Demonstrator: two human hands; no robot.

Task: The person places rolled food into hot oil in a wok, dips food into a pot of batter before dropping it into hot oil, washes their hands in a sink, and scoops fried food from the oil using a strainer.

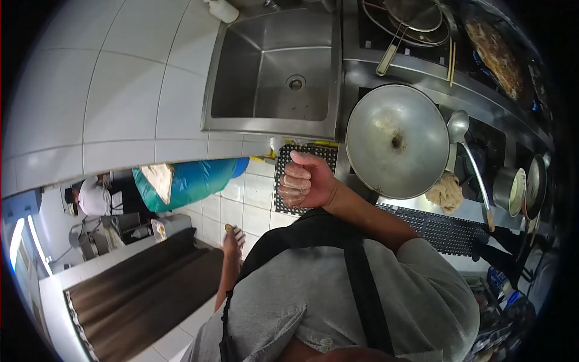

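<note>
My right hand (304, 181) is raised above the black perforated mat (288, 160), between the sink and my apron. Its fingers are curled in, with whitish residue on them, and no object shows in it. Lower left, my left hand (234, 239) hangs beside my body with its fingers apart. A small round yellowish thing (228, 227) shows at its edge; whether the hand touches it I cannot tell. Right of my right hand, a large wok (398, 140) with a dark spot in its middle sits on the stove. A crumpled beige cloth (445, 193) lies at its lower edge.
A steel sink (274, 108) is at the top. The ladle (476, 169), strainer (389, 60) and small pot (509, 192) are around the stove. A browned piece of food (494, 57) lies upper right. Another person (94, 196) stands far left, near a blue-green covering (199, 187).
</note>
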